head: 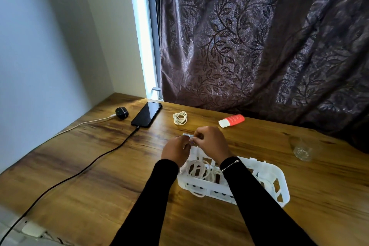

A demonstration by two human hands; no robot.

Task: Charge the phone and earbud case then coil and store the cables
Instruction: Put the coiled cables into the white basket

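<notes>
Now both hands together above the white basket [279,177], left hand [175,151] and right hand [211,143] fingers pinching one small pale thing [187,136], phone [146,114] and earbud case [121,113] plugged in far left, coiled cable [180,118] lying beside them, more cables [198,170] in the basket.

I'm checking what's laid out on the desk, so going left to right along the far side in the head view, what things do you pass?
Earbud case → phone → coiled white cable → orange and white tube → clear glass.
</notes>
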